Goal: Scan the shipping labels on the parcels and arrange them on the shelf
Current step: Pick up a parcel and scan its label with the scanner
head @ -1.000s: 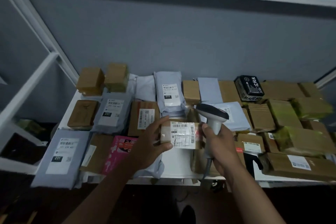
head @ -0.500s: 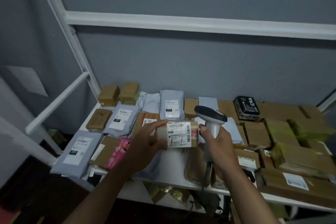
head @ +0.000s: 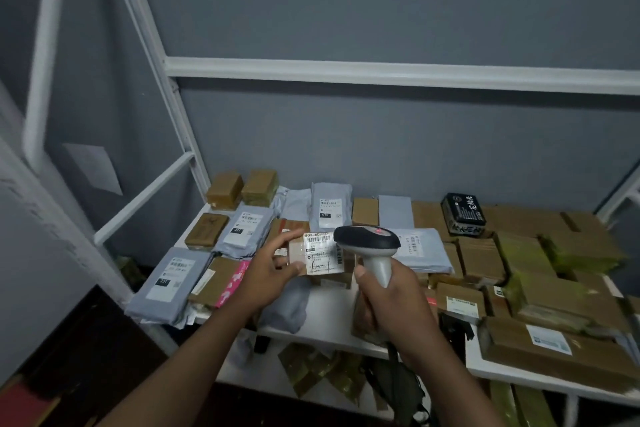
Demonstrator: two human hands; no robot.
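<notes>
We hold a small brown parcel (head: 313,255) in our left hand (head: 268,274), fingers and thumb curled round its left end, its white label (head: 321,253) facing us. Our right hand (head: 388,295) grips the handle of a grey scanner (head: 369,246), whose dark head sits just right of the label, partly overlapping it. Both hover above a white shelf (head: 332,319) crowded with parcels: grey mailers (head: 171,279) lie at left, brown boxes (head: 481,258) at right, and a black box (head: 463,213) sits near the grey back wall (head: 381,149).

Grey wall (head: 381,10), white rack frame (head: 381,71), dim light
</notes>
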